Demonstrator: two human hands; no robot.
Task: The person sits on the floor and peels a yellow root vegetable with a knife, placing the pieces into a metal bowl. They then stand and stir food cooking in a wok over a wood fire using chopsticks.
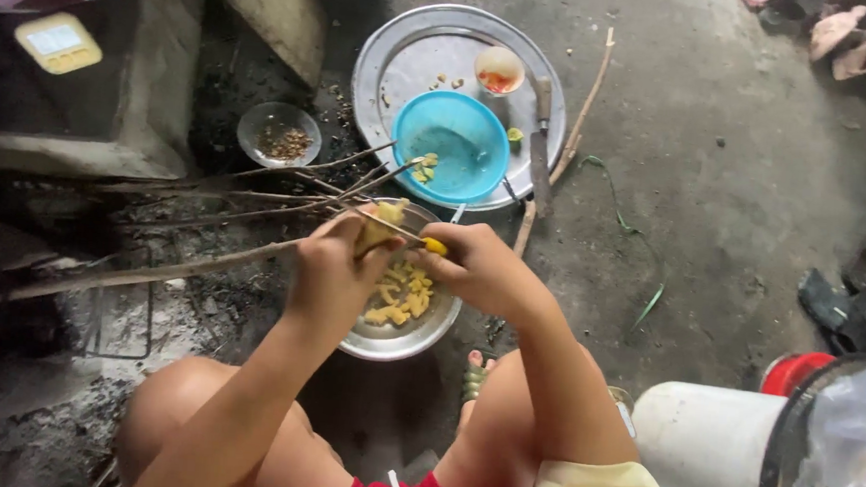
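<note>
Left hand (334,268), centre frame: fingers clenched around a yellow fruit (379,228), held over the metal bowl (417,335). Right hand (477,266) just beside it: fingers wrapped on a yellow-handled knife (415,237), blade touching the fruit. Bowl sits on the floor (737,192) between the knees, cut yellow pieces (402,297) inside. Above it, upper centre: round metal tray (405,51) carrying a blue bowl (451,144), a small cup (500,70) and a cleaver (540,140). Small glass dish (278,134) left of the tray. Sticks (216,195) lie across the left side. White container (706,456) lower right.
</note>
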